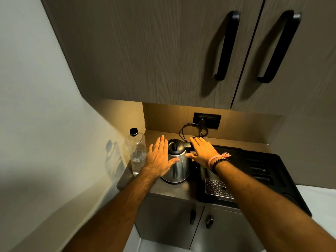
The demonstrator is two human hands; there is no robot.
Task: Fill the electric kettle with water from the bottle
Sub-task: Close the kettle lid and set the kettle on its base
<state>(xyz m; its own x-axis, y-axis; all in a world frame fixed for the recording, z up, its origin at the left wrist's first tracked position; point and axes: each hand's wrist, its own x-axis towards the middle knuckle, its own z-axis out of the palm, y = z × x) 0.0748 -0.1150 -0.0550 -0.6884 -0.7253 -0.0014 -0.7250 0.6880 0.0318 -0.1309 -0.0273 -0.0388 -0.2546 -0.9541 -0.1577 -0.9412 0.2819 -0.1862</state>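
Note:
A steel electric kettle [177, 166] with a black lid stands shut on a small wooden counter [174, 190]. Left of it, against the wall, stands a clear plastic bottle [136, 151] with a black cap on and water in its lower part. My left hand [159, 157] hovers flat and open between bottle and kettle, thumb over the kettle's left side. On the other side, my right hand [202, 151] spreads open above the kettle's black handle. Neither hand holds anything.
A black tray [263, 175] with a metal drip grid [217, 188] fills the counter's right part. A power socket [207, 120] with a black cord sits on the back wall. Cabinets with black handles hang overhead; two cupboard doors lie below.

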